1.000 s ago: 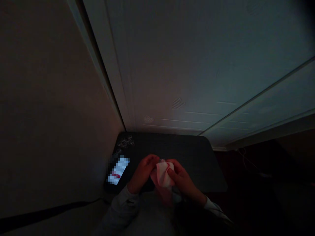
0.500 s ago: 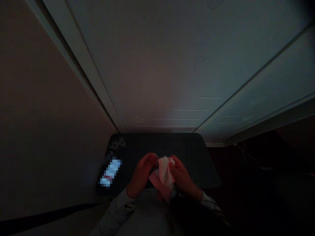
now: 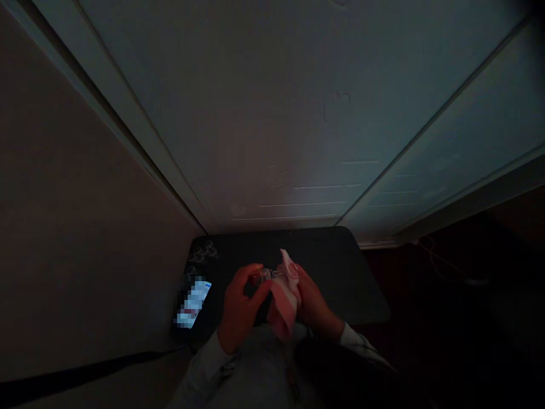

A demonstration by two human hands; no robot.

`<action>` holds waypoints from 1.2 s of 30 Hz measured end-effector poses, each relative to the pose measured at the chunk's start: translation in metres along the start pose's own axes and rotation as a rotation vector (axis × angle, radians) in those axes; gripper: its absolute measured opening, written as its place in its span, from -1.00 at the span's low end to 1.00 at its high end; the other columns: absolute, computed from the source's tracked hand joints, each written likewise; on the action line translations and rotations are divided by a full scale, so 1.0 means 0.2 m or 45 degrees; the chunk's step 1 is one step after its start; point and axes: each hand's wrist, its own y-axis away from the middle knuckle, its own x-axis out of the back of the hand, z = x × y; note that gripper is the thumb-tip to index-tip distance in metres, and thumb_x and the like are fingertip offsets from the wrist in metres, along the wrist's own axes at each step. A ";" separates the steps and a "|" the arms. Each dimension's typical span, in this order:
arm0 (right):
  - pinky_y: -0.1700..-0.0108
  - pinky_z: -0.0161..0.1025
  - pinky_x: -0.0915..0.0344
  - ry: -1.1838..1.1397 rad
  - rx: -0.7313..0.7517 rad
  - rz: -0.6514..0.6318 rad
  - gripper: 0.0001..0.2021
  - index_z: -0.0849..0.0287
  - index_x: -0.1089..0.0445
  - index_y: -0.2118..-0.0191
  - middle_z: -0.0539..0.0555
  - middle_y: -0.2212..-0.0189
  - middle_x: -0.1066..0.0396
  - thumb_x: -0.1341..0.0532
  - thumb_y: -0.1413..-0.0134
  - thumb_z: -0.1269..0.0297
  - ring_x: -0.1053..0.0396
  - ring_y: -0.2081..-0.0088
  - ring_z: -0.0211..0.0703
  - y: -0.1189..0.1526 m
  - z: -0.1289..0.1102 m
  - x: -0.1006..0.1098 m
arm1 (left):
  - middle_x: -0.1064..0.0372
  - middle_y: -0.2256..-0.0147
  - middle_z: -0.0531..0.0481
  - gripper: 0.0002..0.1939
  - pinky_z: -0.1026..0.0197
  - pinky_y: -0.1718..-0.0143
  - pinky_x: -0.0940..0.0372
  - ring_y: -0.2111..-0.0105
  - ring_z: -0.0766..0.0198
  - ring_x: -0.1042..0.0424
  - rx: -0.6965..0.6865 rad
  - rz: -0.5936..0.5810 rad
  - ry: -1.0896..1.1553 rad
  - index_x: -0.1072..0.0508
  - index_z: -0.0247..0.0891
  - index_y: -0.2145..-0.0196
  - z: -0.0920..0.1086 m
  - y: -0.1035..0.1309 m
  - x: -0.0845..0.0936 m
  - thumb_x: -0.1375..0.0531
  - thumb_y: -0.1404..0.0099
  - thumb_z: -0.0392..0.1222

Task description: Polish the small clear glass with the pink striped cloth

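Over the dark table, my left hand [image 3: 242, 304] is closed around a small clear, glass-like object [image 3: 264, 276], gripping it between thumb and fingers. Its exact kind is hard to make out in the dim light. My right hand [image 3: 314, 304] grips a pink and white cloth [image 3: 284, 304], which hangs down between the hands. The upper part of the cloth touches or lies close against the right end of the clear object. Most of my right fingers are hidden behind the cloth.
The dark table [image 3: 340, 272] with rounded corners stands against a pale panel [image 3: 238, 130] with embossed hearts. A lit phone [image 3: 193, 305] lies at its left edge, and several small clear objects [image 3: 204, 250] sit behind the phone. A pale cable [image 3: 443, 272] runs at the right.
The clear object now shows between my left fingers and the cloth. My left thumb has spread lower, and the cloth is turned, its top edge standing higher. The view has shifted slightly.
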 end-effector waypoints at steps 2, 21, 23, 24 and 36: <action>0.37 -0.29 -0.26 0.054 0.018 0.010 -0.73 0.16 -0.32 0.33 -0.02 0.46 -0.38 -0.19 0.00 0.04 -0.32 0.44 -0.20 -0.03 0.03 0.05 | -0.39 0.28 0.01 -0.72 0.20 0.21 -0.25 0.30 0.23 -0.36 0.022 0.028 -0.052 -0.43 -0.17 0.14 -0.01 -0.02 0.02 -0.20 -0.15 -0.17; -0.04 -0.14 -0.21 0.481 0.260 -0.165 -0.58 0.10 -0.40 0.09 0.10 0.07 -0.43 -0.12 -0.05 -0.07 -0.33 0.02 -0.07 -0.08 0.10 0.11 | -0.47 0.17 -0.08 -0.69 0.11 0.13 -0.30 0.20 0.15 -0.44 0.216 -0.018 -0.011 -0.42 -0.21 0.13 -0.08 -0.03 -0.02 -0.21 -0.15 -0.16; -0.04 -0.14 -0.22 0.442 0.240 -0.189 -0.57 0.09 -0.38 0.06 0.10 0.05 -0.41 -0.12 -0.05 -0.07 -0.33 0.02 -0.08 -0.07 0.10 0.09 | -0.47 0.17 -0.07 -0.72 0.11 0.12 -0.30 0.20 0.15 -0.44 0.169 -0.111 0.018 -0.44 -0.21 0.15 -0.07 -0.01 -0.04 -0.21 -0.14 -0.19; 0.00 -0.15 -0.25 0.414 0.217 -0.199 -0.57 0.09 -0.38 0.06 0.10 0.06 -0.42 -0.12 -0.05 -0.07 -0.35 0.06 -0.08 -0.06 0.10 0.08 | -0.47 0.17 -0.07 -0.72 0.11 0.11 -0.30 0.19 0.14 -0.43 0.140 -0.155 0.008 -0.44 -0.21 0.16 -0.06 0.00 -0.05 -0.21 -0.13 -0.21; 0.44 -0.33 -0.23 0.557 0.200 -0.188 -0.70 0.15 -0.32 0.38 -0.07 0.53 -0.31 -0.08 -0.06 0.00 -0.26 0.50 -0.27 -0.03 0.11 0.06 | -0.46 0.23 -0.02 -0.74 0.15 0.17 -0.29 0.21 0.16 -0.41 0.058 -0.296 -0.164 -0.46 -0.17 0.18 -0.05 0.03 -0.02 -0.21 -0.12 -0.21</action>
